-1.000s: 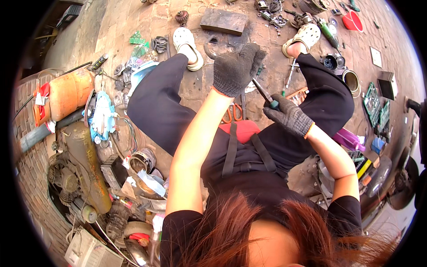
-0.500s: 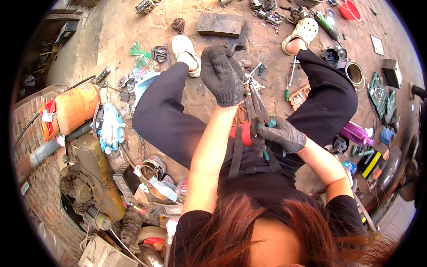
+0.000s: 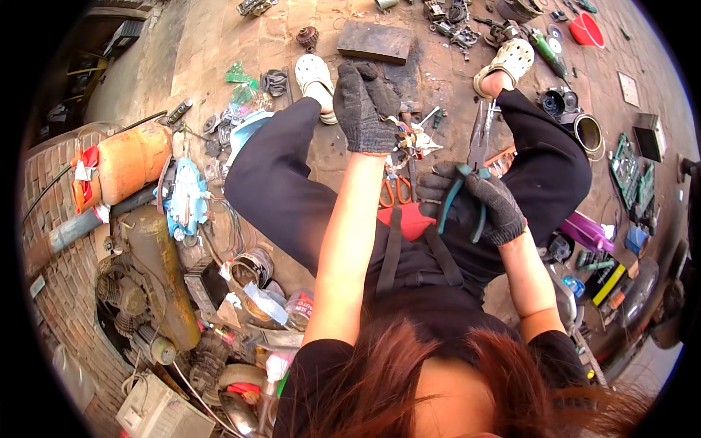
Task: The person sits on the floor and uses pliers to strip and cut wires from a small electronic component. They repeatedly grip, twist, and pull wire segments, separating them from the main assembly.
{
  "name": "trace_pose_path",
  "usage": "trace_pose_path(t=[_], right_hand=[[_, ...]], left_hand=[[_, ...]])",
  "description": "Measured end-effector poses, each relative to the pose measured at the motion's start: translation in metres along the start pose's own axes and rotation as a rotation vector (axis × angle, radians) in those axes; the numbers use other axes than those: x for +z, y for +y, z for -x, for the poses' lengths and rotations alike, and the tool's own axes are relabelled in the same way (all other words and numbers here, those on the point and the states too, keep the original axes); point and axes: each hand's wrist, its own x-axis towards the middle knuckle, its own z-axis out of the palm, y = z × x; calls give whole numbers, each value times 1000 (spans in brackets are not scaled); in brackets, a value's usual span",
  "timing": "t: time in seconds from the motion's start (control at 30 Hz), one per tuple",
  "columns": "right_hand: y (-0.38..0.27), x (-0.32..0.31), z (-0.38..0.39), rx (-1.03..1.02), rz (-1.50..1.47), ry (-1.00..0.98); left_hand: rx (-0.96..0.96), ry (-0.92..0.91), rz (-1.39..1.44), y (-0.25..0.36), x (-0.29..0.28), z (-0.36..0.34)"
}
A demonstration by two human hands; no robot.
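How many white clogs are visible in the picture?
2. One white clog is on the person's left foot, beside the dark metal plate. The other white clog is on the right foot, near the green bottle. None seems hidden.

Bare stone floor (image 3: 219, 51) open at top left, lots of room there. Between the knees, tight: orange scissors (image 3: 395, 191) and a dark metal block (image 3: 374, 41) in the way. Left side packed with an orange tank (image 3: 131, 164) and junk; right side crowded with a tin can (image 3: 588, 133) and green boards (image 3: 626, 164)
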Motion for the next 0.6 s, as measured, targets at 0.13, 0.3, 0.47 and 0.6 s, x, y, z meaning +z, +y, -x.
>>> trace_pose_path(t=[0.13, 0.3, 0.47, 0.6], right_hand=[[-2, 2, -10, -71, 151, 25], [6, -13, -32, -101, 657, 257], [5, -7, -39, -118, 662, 239], [5, 0, -36, -123, 692, 213]], left_hand=[[-58, 38, -100, 2, 7, 12], [-55, 144, -271, -5, 5, 19], [-62, -7, -469, -2, 16, 32], [-19, 25, -494, -3, 16, 41]])
